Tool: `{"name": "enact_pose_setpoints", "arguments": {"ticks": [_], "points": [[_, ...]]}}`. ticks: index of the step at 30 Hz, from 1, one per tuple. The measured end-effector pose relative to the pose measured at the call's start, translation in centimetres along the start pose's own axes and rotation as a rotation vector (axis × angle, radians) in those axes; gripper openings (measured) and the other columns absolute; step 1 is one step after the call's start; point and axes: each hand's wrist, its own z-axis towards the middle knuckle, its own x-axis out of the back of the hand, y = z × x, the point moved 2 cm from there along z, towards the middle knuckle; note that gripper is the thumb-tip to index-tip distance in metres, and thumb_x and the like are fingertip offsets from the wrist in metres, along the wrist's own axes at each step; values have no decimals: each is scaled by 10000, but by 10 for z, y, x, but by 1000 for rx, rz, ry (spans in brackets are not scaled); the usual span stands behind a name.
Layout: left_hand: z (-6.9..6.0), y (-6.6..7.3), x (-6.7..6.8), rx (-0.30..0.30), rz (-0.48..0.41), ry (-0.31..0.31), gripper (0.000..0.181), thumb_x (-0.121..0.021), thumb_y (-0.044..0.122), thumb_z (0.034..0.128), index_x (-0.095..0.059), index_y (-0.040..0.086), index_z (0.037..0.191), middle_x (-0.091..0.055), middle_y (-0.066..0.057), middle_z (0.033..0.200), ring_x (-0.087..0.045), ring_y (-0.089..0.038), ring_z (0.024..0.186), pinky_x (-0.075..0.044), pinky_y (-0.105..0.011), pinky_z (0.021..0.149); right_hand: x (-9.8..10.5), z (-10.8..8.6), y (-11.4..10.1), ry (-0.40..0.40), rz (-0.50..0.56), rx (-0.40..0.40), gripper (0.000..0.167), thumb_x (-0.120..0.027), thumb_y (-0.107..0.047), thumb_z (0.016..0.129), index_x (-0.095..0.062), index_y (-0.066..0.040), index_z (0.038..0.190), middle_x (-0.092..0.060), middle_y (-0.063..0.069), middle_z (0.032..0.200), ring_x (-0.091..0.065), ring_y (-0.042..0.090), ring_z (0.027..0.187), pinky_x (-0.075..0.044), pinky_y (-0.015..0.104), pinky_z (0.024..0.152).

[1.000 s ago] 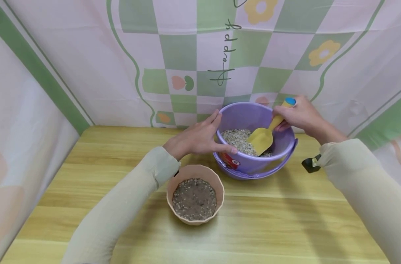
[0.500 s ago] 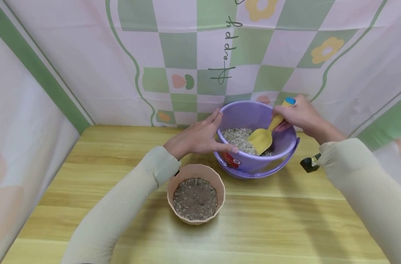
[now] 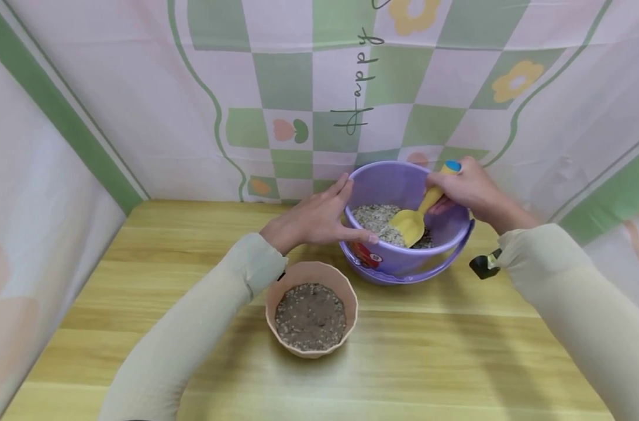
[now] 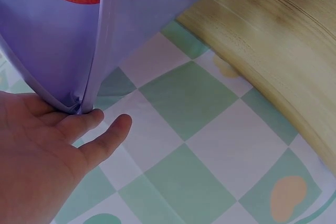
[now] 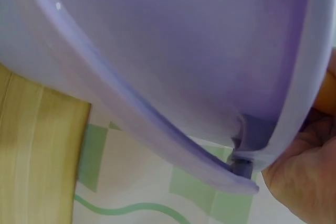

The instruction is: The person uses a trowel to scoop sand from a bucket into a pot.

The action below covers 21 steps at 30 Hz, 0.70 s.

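Observation:
My right hand [image 3: 469, 186] grips the yellow handle of a toy sand shovel [image 3: 410, 225], with its blue end sticking up past the fingers. The shovel's blade dips into pale, coarse grain-like material [image 3: 376, 217] inside a purple bucket [image 3: 390, 175]. My left hand [image 3: 316, 219] rests against the bucket's left rim, thumb along the front edge and fingers spread along the side. In the left wrist view, the left fingers [image 4: 86, 124] touch the rim where the bucket's handle [image 4: 105, 35] joins it. The right wrist view shows the right hand [image 5: 307, 177] partly behind the rim.
A peach faceted bowl [image 3: 348, 292] with brown, speckled material [image 3: 311, 318] stands in front of the bucket, below the left forearm. Both stand on a wood-grain table [image 3: 429, 362]. A checkered cloth [image 3: 285, 82] hangs directly behind the table.
My right hand and the shovel have shifted a little to the left inside the bucket, and the blade sits nearer the pile. My left hand and the bowl stay in place.

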Motion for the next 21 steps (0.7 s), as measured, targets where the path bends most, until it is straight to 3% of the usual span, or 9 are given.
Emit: {"name": "enact_pose_setpoints", "arguments": {"ticks": [21], "points": [[1,0,-1,3,4,2,1288,-564,865,734,-11,93,1605,77,-117,1666,-292,-394,1447,-350,-497,1123,-1,-3,2,34,3,-28,211,-614,-91,879,-704,79,792,-686,141,597,-680,248,485,-583,412,534]]}}
